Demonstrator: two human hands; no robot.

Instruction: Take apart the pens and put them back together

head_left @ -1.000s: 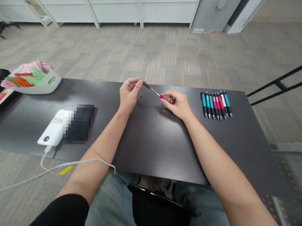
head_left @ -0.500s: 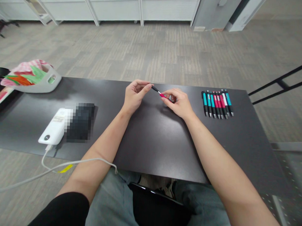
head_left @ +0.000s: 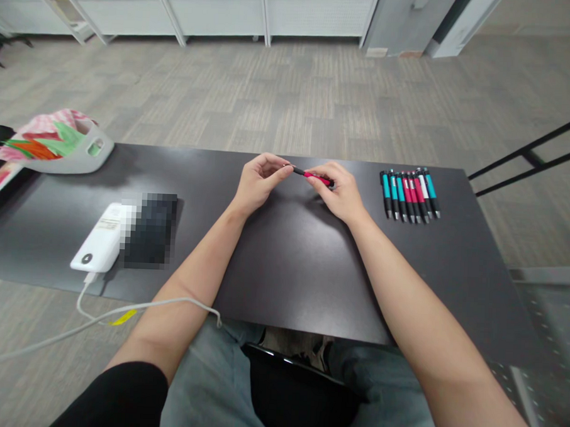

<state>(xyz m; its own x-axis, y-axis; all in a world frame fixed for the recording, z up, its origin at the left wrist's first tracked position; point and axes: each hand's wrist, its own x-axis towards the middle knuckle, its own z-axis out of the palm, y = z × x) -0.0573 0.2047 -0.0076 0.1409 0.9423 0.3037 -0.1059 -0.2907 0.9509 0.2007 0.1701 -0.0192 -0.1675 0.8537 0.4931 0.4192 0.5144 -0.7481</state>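
Between my two hands, just over the far half of the table, is a pink and black pen (head_left: 319,178). My left hand (head_left: 262,182) pinches its black grip end between thumb and fingertips. The pink barrel is in the closed fingers of my right hand (head_left: 339,189), which hide part of it. The black section now meets the pink barrel, or nearly so; a gap is too small to tell. To the right of my right hand lies a row of several pens (head_left: 411,195) in blue, pink and white, side by side with their tips toward me.
The dark table (head_left: 301,271) spans the view. At left are a white power bank (head_left: 96,240) with a cable (head_left: 153,304), a blurred dark object (head_left: 151,230), and a white basket (head_left: 91,158) holding colourful cloth or wrapping. A black metal frame (head_left: 533,158) stands beyond the right edge.
The black grip section and pink barrel have come together; the pale thin refill visible between them before is now covered. My left hand has shifted slightly right. The row of pens is unchanged.
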